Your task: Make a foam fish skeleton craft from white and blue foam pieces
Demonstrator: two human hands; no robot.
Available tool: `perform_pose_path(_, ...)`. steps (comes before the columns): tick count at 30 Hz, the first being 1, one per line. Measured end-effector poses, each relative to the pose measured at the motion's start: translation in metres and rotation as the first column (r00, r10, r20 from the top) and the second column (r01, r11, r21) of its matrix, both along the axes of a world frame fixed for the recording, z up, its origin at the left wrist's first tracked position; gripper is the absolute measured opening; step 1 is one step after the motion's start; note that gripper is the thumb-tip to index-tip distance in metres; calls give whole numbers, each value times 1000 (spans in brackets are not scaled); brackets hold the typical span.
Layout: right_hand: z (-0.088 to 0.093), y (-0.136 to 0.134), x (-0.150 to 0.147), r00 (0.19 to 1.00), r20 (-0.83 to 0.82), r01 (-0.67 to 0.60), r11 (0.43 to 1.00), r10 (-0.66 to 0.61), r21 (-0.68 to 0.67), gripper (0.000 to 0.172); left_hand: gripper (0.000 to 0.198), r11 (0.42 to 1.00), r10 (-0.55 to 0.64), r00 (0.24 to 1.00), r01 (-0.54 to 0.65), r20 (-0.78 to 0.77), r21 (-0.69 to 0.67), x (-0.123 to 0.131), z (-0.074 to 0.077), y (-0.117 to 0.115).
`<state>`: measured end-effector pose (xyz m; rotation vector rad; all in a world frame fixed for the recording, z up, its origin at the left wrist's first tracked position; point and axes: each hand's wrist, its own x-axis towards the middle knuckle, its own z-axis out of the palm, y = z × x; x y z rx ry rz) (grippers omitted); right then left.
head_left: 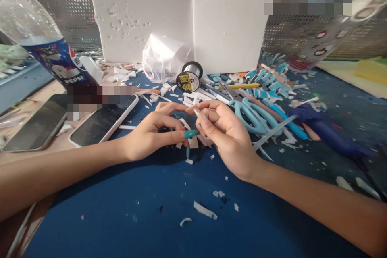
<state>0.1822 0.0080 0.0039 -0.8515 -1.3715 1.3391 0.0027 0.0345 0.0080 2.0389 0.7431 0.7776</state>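
Note:
My left hand [154, 129] and my right hand [226, 135] meet above the blue work surface [133, 205], fingertips almost touching. The left fingers are curled into a pinch, with a long teal nail on the thumb. A small teal piece [188, 151] points down below that thumb; whether it is another nail or a held part is unclear. The right thumb and fingers are pressed together too. Anything between the fingertips is too small or hidden to name. White foam scraps [193, 142] lie just beneath and behind the hands.
Behind the hands stand a line spool [189, 76], a plastic bag [165, 58] and white foam boards [226, 32]. Light-blue scissors [252, 115] and a dark blue glue gun [329, 129] lie right. Two phones [39, 123] and a Pepsi bottle [65, 62] are left.

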Motion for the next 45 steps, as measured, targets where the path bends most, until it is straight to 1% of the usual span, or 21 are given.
perform_pose_path(3,1,3,-1,996,-85,36,999,-33,38,11,24,999,28,990,-22,139,-44,-1,-1,0)
perform_pose_path(5,5,5,-2,992,-119,56,998,-51,37,10,22,999,45,977,-38,208,-39,-2,-2,0)
perform_pose_path(8,14,7,-4,985,-148,83,997,-83,-5,7,19,998,63,944,-61,323,-18,-2,-5,1)
perform_pose_path(11,24,10,-4,980,-157,118,992,-124,-50,7,17,993,108,891,-121,440,1,0,-9,3)
perform_pose_path(13,29,12,-5,978,-158,126,990,-134,-60,8,17,989,139,849,-143,509,-32,1,-12,5)
perform_pose_path(16,36,17,-7,978,-171,116,992,-121,-42,9,16,987,161,809,-114,566,-117,1,-12,9)
perform_pose_path(19,48,21,-12,979,-169,117,993,-112,22,9,15,981,184,781,-108,596,-161,2,-3,11)
perform_pose_path(24,83,29,-21,983,-153,123,978,-97,171,10,15,977,199,718,-97,667,-188,2,29,11)
perform_pose_path(26,94,32,-24,986,-143,110,974,-82,200,11,15,982,188,706,-108,683,-158,1,38,12)
perform_pose_path(28,99,34,-26,989,-126,98,974,-73,203,11,14,988,156,725,-120,671,-100,-1,42,15)
perform_pose_path(31,92,38,-25,991,-98,108,975,-91,193,11,16,987,141,799,-162,584,-17,-1,40,19)
perform_pose_path(34,76,39,-19,989,-72,142,969,-130,200,5,23,979,169,853,-202,494,14,3,32,19)
perform_pose_path(38,53,33,-6,997,12,77,980,-81,183,3,25,976,197,905,-217,376,11,11,20,13)
perform_pose_path(42,32,23,5,998,52,14,993,-20,115,9,22,979,196,957,-203,215,12,16,8,2)
perform_pose_path(45,18,17,9,998,63,-18,998,14,57,14,23,985,168,983,-171,77,31,17,2,-5)
